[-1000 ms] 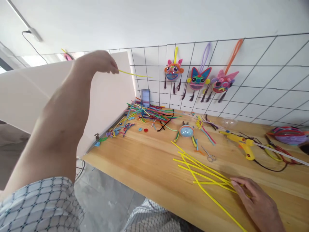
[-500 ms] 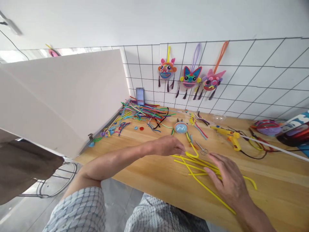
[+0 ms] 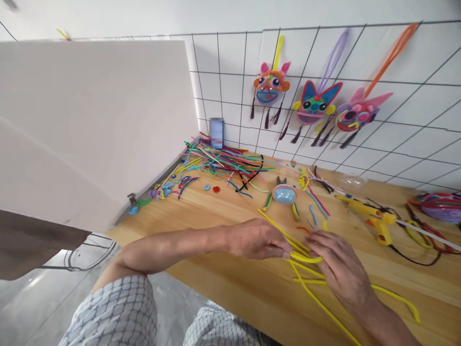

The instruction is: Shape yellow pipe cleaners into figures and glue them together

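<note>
My left hand (image 3: 259, 239) is closed in a pinch on a bent yellow pipe cleaner (image 3: 306, 258), just above the wooden table. My right hand (image 3: 342, 262) curls around the bent end of the same pipe cleaner, partly hiding it. A short yellow tip shows behind its knuckles. Several loose yellow pipe cleaners (image 3: 324, 303) lie under and around both hands. Beyond them is a pair of pliers with yellow-green handles (image 3: 295, 210), and a clear, bluish domed piece with an orange rim (image 3: 284, 194) rests over it. The scissors are mostly hidden by my right hand.
Coloured pipe cleaners (image 3: 230, 161) are heaped at the back, near a propped phone (image 3: 216, 133). A yellow glue gun (image 3: 374, 218) with a cord lies on the right. Three decorated masks (image 3: 272, 89) hang on the wall grid. A white panel (image 3: 97, 125) stands at left.
The view has shifted closer. My hands have come together, with the left pulling the bent pipe cleaner nearer and the right, previously spread, now curled around its end.
</note>
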Demonstrator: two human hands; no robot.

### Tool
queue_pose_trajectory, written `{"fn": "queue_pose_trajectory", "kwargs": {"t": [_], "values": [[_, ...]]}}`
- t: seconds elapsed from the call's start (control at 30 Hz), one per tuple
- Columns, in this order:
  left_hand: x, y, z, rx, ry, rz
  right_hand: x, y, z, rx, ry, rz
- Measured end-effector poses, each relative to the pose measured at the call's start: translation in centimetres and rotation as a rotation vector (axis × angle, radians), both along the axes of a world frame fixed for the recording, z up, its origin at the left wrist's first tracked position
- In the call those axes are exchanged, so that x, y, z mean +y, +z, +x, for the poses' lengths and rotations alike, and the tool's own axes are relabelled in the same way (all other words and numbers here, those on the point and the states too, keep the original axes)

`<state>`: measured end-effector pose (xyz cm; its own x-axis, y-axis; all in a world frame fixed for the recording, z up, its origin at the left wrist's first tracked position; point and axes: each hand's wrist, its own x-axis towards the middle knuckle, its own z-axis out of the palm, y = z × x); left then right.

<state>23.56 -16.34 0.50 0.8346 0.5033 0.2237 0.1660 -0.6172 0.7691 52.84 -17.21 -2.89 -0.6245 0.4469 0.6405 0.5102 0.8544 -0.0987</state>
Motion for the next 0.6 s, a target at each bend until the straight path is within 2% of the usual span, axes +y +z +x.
{"fn": "queue_pose_trajectory", "kwargs": {"t": [0.07, 0.13, 0.23, 0.37, 0.43, 0.5, 0.6], "values": [[0.6, -0.5, -0.9, -0.023, 0.053, 0.078, 0.2, 0.5, -0.6, 0.002, 0.066, -0.041], [2.4, -1.4, -2.5, 0.011, 0.213, 0.238, 0.1, 0.9, -1.2, -0.007, 0.068, -0.070], [6.8, -3.8, -5.7, 0.198, 0.416, 0.472, -0.8, 1.6, -1.8, -0.043, 0.030, -0.055], [12.9, -6.5, -9.3, 0.524, 0.478, 0.571, -2.3, 2.6, -1.0, -0.075, -0.052, -0.062], [15.3, -6.9, -10.7, 0.593, 0.530, 0.582, -3.1, 3.0, 0.1, -0.103, -0.134, -0.077], [17.1, -6.9, -11.9, 0.635, 0.640, 0.575, -3.7, 3.0, 1.7, -0.140, -0.234, -0.088], [18.7, -6.6, -13.1, 0.649, 0.731, 0.550, -4.4, 1.8, 4.1, -0.204, -0.391, -0.122]]}}
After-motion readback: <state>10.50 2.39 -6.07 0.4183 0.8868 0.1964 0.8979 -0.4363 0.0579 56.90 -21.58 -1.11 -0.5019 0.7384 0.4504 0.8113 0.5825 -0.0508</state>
